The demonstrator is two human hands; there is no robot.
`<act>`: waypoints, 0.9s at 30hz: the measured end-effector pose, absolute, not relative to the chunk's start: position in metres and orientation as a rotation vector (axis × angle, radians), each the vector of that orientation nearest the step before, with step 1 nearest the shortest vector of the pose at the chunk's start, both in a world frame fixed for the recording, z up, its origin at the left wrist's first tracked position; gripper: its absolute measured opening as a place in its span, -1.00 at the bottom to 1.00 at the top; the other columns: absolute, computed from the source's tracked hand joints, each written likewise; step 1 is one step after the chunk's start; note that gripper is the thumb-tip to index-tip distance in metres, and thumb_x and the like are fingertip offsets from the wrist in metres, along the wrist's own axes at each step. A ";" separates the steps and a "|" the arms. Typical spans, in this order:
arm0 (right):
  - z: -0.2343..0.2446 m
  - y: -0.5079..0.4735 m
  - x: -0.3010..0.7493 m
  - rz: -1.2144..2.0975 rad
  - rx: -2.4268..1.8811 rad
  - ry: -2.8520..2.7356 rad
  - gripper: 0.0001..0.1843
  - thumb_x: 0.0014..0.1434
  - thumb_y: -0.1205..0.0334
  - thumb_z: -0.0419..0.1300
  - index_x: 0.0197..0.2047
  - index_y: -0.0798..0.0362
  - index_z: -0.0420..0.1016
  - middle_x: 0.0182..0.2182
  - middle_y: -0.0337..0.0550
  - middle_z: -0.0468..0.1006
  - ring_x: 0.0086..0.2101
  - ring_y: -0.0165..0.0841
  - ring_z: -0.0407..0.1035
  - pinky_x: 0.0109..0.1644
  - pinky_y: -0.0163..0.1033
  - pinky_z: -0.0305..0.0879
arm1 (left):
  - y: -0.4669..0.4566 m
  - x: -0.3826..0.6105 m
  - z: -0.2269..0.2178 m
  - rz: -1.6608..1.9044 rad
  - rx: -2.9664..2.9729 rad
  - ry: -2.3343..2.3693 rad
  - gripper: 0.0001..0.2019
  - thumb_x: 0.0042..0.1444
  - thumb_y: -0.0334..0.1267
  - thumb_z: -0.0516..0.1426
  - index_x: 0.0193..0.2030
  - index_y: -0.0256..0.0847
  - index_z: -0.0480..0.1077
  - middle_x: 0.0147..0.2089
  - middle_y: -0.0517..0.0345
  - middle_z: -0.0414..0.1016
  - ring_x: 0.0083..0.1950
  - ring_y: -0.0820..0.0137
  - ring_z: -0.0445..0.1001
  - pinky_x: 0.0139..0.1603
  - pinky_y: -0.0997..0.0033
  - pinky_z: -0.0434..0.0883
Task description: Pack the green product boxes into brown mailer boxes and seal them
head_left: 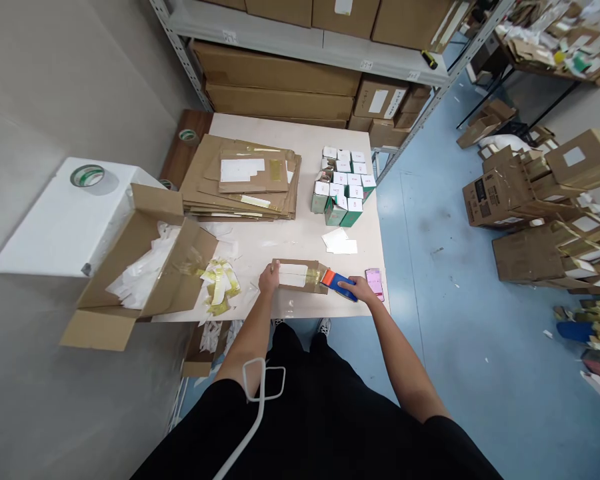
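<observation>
A small cardboard box [296,275] lies near the front edge of the pale table [300,133]. My left hand [269,278] grips its left end. My right hand [360,289] is closed on a blue and red tape dispenser [337,283], whose head touches the box's right end. A pink phone [374,282] lies just right of my right hand.
Flattened cardboard [243,177] is stacked at the table's back left; several small green-and-white boxes [341,190] stand at back right, white slips [340,241] in front. An open carton [147,267] with waste sits left, tape scraps [220,285] beside it. Shelves behind; cartons [540,200] litter the floor.
</observation>
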State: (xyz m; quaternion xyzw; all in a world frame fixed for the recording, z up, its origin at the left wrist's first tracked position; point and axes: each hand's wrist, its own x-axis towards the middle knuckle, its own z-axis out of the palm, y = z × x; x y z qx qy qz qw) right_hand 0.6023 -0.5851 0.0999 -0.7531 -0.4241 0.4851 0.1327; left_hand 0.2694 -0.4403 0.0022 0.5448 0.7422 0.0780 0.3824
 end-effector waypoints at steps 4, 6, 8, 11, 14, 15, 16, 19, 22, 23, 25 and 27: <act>0.117 -0.567 0.567 1.337 -2.151 -1.292 -0.40 0.12 -0.42 0.21 -0.46 -0.02 0.32 -0.53 -0.27 0.45 -0.47 -0.36 0.37 -0.46 -0.33 0.18 | -0.426 0.242 -0.006 0.188 1.367 1.859 -0.34 0.38 0.35 -0.17 0.19 -0.01 0.51 0.14 -0.13 0.63 0.18 -0.05 0.55 0.13 0.06 0.42; 0.127 -0.556 0.548 1.279 -2.153 -1.355 -0.38 0.13 -0.44 0.20 -0.48 -0.02 0.30 -0.54 -0.27 0.44 -0.46 -0.37 0.37 -0.44 -0.34 0.17 | -0.420 0.231 -0.007 0.176 1.393 1.860 -0.35 0.40 0.31 -0.15 0.29 -0.02 0.46 0.18 -0.15 0.61 0.21 -0.05 0.53 0.16 0.06 0.41; 0.137 -0.545 0.526 1.224 -2.186 -1.425 -0.37 0.15 -0.44 0.18 -0.50 -0.02 0.29 -0.54 -0.27 0.45 -0.45 -0.36 0.38 -0.43 -0.34 0.17 | -0.417 0.221 -0.006 0.176 1.436 1.871 -0.38 0.42 0.22 -0.11 0.33 -0.10 0.43 0.21 -0.20 0.59 0.24 -0.04 0.51 0.20 0.06 0.40; 0.152 -0.526 0.493 1.172 -2.270 -1.516 -0.38 0.19 -0.42 0.19 -0.51 -0.02 0.31 -0.55 -0.26 0.48 -0.45 -0.36 0.41 -0.42 -0.34 0.14 | -0.414 0.210 0.002 0.286 1.475 1.877 -0.49 0.43 0.04 -0.01 0.33 -0.18 0.44 0.27 -0.20 0.54 0.28 0.03 0.49 0.24 0.14 0.39; 0.167 -0.506 0.462 1.132 -2.369 -1.581 -0.40 0.20 -0.39 0.23 -0.49 -0.01 0.40 -0.52 -0.20 0.55 -0.43 -0.33 0.46 -0.42 -0.32 0.12 | -0.412 0.203 0.018 0.497 1.424 1.805 -0.56 0.45 -0.05 -0.03 0.26 -0.14 0.49 0.25 -0.07 0.57 0.23 0.16 0.52 0.25 0.25 0.40; 0.172 -0.500 0.453 1.117 -2.405 -1.592 -0.41 0.20 -0.39 0.25 -0.47 -0.01 0.44 -0.49 -0.18 0.58 -0.41 -0.31 0.48 -0.43 -0.32 0.12 | -0.411 0.202 0.023 0.556 1.398 1.757 -0.56 0.46 -0.04 -0.06 0.23 -0.13 0.52 0.24 -0.03 0.58 0.23 0.18 0.52 0.26 0.28 0.40; 0.176 -0.495 0.444 1.109 -2.436 -1.601 -0.42 0.20 -0.38 0.26 -0.45 -0.01 0.48 -0.47 -0.15 0.60 -0.39 -0.30 0.50 -0.43 -0.31 0.12 | -0.411 0.201 0.029 0.596 1.374 1.700 -0.54 0.48 -0.01 -0.08 0.21 -0.13 0.54 0.24 -0.01 0.59 0.24 0.19 0.52 0.27 0.29 0.39; 0.187 -0.481 0.421 1.100 -2.504 -1.635 -0.44 0.22 -0.37 0.26 -0.33 0.00 0.59 -0.36 -0.07 0.67 -0.32 -0.24 0.56 -0.41 -0.30 0.16 | -0.411 0.202 0.041 0.613 1.315 1.506 -0.46 0.46 0.13 -0.05 0.24 -0.16 0.53 0.33 -0.01 0.54 0.34 0.14 0.47 0.31 0.28 0.37; 0.192 -0.474 0.403 1.072 -2.543 -1.671 -0.44 0.25 -0.37 0.24 -0.22 0.00 0.65 -0.27 -0.02 0.71 -0.22 -0.18 0.61 -0.35 -0.29 0.24 | -0.413 0.206 0.043 0.561 1.303 1.448 -0.35 0.37 0.21 0.08 0.40 -0.18 0.39 0.43 -0.08 0.42 0.43 0.06 0.39 0.36 0.23 0.33; 0.193 -0.473 0.397 1.067 -2.552 -1.676 -0.43 0.26 -0.37 0.23 -0.18 0.01 0.66 -0.25 0.00 0.71 -0.19 -0.16 0.61 -0.33 -0.28 0.27 | -0.414 0.207 0.042 0.557 1.309 1.462 -0.32 0.35 0.21 0.10 0.44 -0.18 0.34 0.45 -0.09 0.40 0.45 0.05 0.37 0.37 0.22 0.32; 0.195 -0.471 0.387 1.063 -2.562 -1.681 -0.41 0.28 -0.37 0.21 -0.13 0.02 0.67 -0.19 0.05 0.72 -0.14 -0.13 0.62 -0.28 -0.27 0.31 | -0.415 0.206 0.039 0.573 1.313 1.491 -0.31 0.37 0.19 0.10 0.48 -0.18 0.29 0.45 -0.10 0.39 0.46 0.05 0.36 0.39 0.21 0.31; 0.196 -0.468 0.378 1.029 -2.574 -1.708 -0.38 0.27 -0.37 0.22 -0.08 0.05 0.67 -0.11 0.10 0.71 -0.09 -0.10 0.62 -0.23 -0.25 0.36 | -0.415 0.205 0.036 0.600 1.285 1.493 -0.33 0.40 0.17 0.06 0.49 -0.19 0.27 0.44 -0.10 0.40 0.45 0.07 0.38 0.40 0.20 0.31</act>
